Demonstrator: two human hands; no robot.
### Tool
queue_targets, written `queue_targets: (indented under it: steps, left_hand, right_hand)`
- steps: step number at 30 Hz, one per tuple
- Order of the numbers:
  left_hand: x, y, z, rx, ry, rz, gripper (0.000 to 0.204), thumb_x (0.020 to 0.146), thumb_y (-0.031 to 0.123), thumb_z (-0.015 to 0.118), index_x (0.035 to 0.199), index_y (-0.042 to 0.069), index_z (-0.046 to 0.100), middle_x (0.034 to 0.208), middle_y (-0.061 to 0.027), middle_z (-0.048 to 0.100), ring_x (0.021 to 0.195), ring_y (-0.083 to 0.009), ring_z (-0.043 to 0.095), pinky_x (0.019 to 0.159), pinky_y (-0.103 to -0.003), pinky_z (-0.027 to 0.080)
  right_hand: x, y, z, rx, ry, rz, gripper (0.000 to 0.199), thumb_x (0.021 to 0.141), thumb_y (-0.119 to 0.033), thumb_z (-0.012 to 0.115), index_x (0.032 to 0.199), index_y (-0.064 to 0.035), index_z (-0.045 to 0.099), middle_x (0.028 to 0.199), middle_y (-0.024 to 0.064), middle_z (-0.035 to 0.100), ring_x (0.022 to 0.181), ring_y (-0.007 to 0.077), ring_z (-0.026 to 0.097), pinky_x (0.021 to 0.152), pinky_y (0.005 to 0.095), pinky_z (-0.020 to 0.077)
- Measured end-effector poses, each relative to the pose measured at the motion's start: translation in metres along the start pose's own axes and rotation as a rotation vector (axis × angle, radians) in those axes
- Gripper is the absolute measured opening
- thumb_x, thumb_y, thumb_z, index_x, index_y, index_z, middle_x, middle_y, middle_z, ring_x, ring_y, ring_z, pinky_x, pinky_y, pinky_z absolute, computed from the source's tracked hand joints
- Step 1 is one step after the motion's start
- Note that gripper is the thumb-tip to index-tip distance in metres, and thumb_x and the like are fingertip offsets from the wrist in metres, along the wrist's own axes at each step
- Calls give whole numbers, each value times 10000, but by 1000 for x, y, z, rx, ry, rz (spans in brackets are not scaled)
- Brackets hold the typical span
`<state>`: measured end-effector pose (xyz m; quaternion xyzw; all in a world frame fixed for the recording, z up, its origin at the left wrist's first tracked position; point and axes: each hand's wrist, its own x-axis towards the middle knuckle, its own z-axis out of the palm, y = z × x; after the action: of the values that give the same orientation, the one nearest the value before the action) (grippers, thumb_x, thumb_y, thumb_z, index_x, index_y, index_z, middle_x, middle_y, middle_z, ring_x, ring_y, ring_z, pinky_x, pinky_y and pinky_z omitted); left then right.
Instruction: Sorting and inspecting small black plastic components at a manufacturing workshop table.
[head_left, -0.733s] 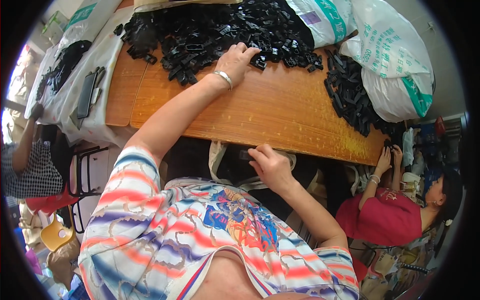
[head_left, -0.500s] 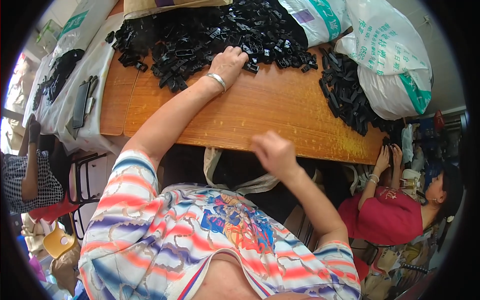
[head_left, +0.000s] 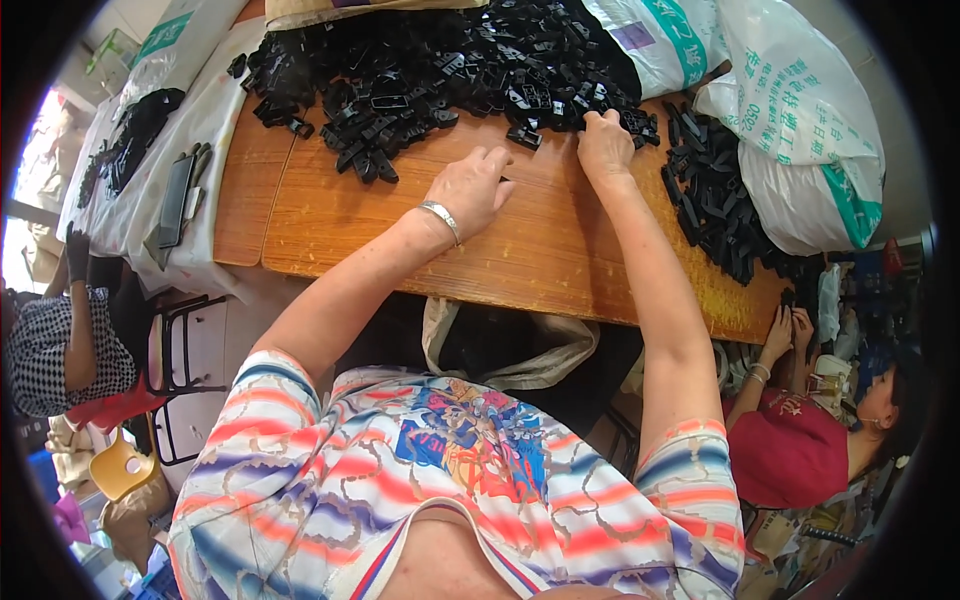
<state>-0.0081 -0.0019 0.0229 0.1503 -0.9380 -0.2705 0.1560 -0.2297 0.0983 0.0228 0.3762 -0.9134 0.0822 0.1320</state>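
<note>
- Wooden table (head_left: pixel 560 250): one.
- Hands of the wearer on the table: two, a left hand (head_left: pixel 470 188) and a right hand (head_left: pixel 604 145).
- Metal bracelet (head_left: pixel 440 218): one, on the left wrist.
- Heaps of small black plastic parts: three, a large heap (head_left: pixel 440 60) across the far side of the table, a smaller heap (head_left: pixel 715 195) at the right end, and a third heap (head_left: pixel 130 145) on the white sheet at far left; single pieces too many to count.
- Printed white sacks (head_left: pixel 800 130): at least three.
- Cloth bag (head_left: pixel 500 345) hanging below the table edge: one.
- Other people: two, one in a checked top (head_left: pixel 55 345) at left, one in a red top (head_left: pixel 800 450) at right.
</note>
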Motion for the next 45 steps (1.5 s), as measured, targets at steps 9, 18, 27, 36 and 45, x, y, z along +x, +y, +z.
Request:
queue_targets:
  steps: [9,18,27,36,45]
  left_hand:
    - [-6,-8,-18,201,-151,291,392,814,-24,572,1158,157,615,1003,-122,539,979,-314,592,812,-410,522]
    - [-14,-5,-21,196,-154,227,314,749,175,781,1050,143,699,963,-83,566,996,-286,574,840,-395,505]
    - [-26,-32,-6,-4,-26,111,251,777,198,772,981,90,674,934,-80,593,890,-282,599,774,-391,504]
    - [-26,-34,-7,-46,7,151,190,789,171,740,949,93,675,853,-60,601,835,-271,611,745,-388,505]
    - [4,-47,-28,-201,-373,168,262,794,114,731,1043,46,683,972,-100,678,857,-204,665,756,-337,540]
  right_hand:
    - [-61,5,-24,301,-152,-40,297,807,-135,759,1078,-53,668,1055,168,645,947,352,653,846,423,522]
    - [-115,-19,-41,613,-108,-184,242,808,-61,720,1036,-15,655,975,185,659,906,348,658,801,420,526]
    - [-126,-74,-48,580,-77,-355,212,793,-31,706,1000,-31,662,957,165,607,848,395,634,734,458,531]
    - [-138,-86,-35,109,-15,-567,273,842,-41,577,1105,31,606,956,155,571,856,293,636,684,377,554]
    - [-184,-67,-63,464,-108,-437,283,791,-105,720,1056,-76,626,911,159,572,778,377,631,656,449,535]
